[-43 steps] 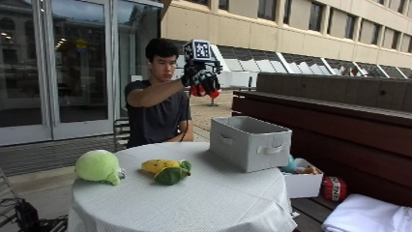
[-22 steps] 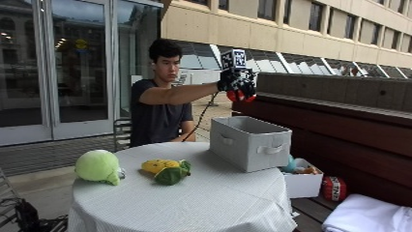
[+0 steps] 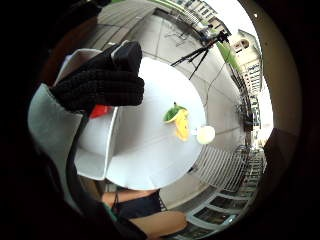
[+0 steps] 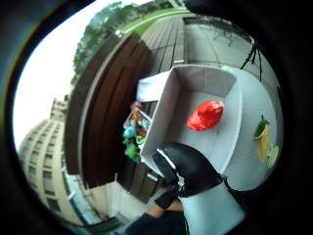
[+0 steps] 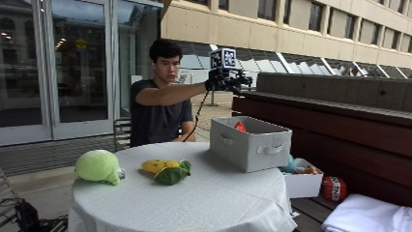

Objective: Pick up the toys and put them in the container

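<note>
My gloved right hand (image 5: 225, 82) hovers high above the grey fabric container (image 5: 251, 145) on the round white table (image 5: 193, 203), and it holds nothing. A red toy (image 5: 239, 126) shows just inside the container's rim. In the thumb side palm view the red toy (image 4: 205, 115) lies within the container (image 4: 195, 78), under my thumb (image 4: 188, 169). On the table's left side rest a round pale green plush (image 5: 98, 166) and a yellow and green plush (image 5: 166, 171). The yellow and green plush (image 3: 177, 120) also shows past my loosely bent fingers (image 3: 100, 85).
A small white bin (image 5: 301, 181) with several toys sits low beside the table, against a dark wooden bench wall (image 5: 334, 121). A red item (image 5: 333, 187) and a white cloth (image 5: 367, 217) lie near it. The person sits behind the table.
My hand swung from in front of the person to over the container and let go of the red toy, which is now inside the container.
</note>
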Action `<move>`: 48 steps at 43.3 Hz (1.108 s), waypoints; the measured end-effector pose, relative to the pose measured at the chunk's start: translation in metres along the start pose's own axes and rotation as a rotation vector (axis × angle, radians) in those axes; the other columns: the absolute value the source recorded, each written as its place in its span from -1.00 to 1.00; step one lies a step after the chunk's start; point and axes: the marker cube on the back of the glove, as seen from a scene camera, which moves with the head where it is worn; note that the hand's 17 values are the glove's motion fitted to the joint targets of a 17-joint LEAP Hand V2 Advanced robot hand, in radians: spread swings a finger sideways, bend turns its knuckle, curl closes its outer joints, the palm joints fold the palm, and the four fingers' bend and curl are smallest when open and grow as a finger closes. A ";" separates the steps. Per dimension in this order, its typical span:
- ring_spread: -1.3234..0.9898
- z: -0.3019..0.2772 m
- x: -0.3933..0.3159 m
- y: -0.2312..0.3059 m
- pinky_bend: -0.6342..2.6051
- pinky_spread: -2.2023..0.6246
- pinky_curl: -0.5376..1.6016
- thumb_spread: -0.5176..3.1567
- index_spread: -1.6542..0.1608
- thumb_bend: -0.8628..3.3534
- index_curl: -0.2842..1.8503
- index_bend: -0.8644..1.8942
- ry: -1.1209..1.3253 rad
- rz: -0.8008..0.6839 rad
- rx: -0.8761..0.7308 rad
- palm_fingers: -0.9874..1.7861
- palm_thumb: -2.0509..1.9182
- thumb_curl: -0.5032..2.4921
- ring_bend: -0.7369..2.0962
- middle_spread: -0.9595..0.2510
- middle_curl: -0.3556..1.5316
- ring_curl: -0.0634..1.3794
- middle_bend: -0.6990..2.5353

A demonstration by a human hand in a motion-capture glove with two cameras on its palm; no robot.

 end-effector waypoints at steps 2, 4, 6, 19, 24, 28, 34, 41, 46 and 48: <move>0.01 -0.004 0.012 0.007 0.19 0.50 -0.07 -0.14 0.43 -0.61 -0.28 -0.33 0.020 0.018 0.008 -0.34 0.07 -0.27 -0.07 0.29 -0.04 -0.40 -0.46; 0.03 -0.006 0.029 0.012 0.19 0.52 -0.08 -0.13 0.43 -0.61 -0.31 -0.32 0.034 0.031 0.010 -0.36 0.06 -0.28 -0.08 0.32 -0.05 -0.41 -0.45; 0.05 -0.005 0.054 0.013 0.18 0.53 -0.08 -0.13 0.44 -0.61 -0.33 -0.32 0.040 0.039 0.007 -0.36 0.05 -0.30 -0.08 0.34 -0.06 -0.42 -0.45; 0.11 0.020 0.198 0.026 0.14 0.58 -0.12 -0.13 0.46 -0.61 -0.44 -0.32 0.082 0.178 -0.007 -0.39 0.04 -0.36 -0.12 0.41 -0.09 -0.44 -0.45; 0.11 0.048 0.236 0.030 0.12 0.59 -0.14 -0.15 0.48 -0.61 -0.48 -0.35 0.074 0.375 -0.084 -0.40 0.03 -0.38 -0.11 0.42 -0.09 -0.44 -0.42; 0.11 0.072 0.256 0.033 0.10 0.59 -0.15 -0.16 0.48 -0.61 -0.52 -0.35 0.076 0.491 -0.128 -0.41 0.02 -0.39 -0.11 0.42 -0.09 -0.44 -0.41; 0.12 0.119 0.298 0.038 0.08 0.60 -0.16 -0.18 0.50 -0.62 -0.55 -0.34 0.110 0.401 -0.112 -0.50 0.01 -0.41 -0.22 0.45 -0.10 -0.49 -0.41; 0.14 0.168 0.322 0.046 0.06 0.61 -0.17 -0.20 0.52 -0.62 -0.59 -0.36 0.076 0.345 -0.188 -0.50 0.01 -0.43 -0.30 0.47 -0.12 -0.52 -0.44; 0.14 0.201 0.326 0.053 0.05 0.61 -0.18 -0.21 0.53 -0.62 -0.61 -0.36 0.065 0.369 -0.234 -0.48 0.01 -0.44 -0.32 0.48 -0.14 -0.53 -0.45; 0.14 0.213 0.325 0.055 0.04 0.61 -0.18 -0.21 0.53 -0.62 -0.62 -0.37 0.054 0.386 -0.256 -0.48 0.01 -0.44 -0.33 0.48 -0.14 -0.53 -0.45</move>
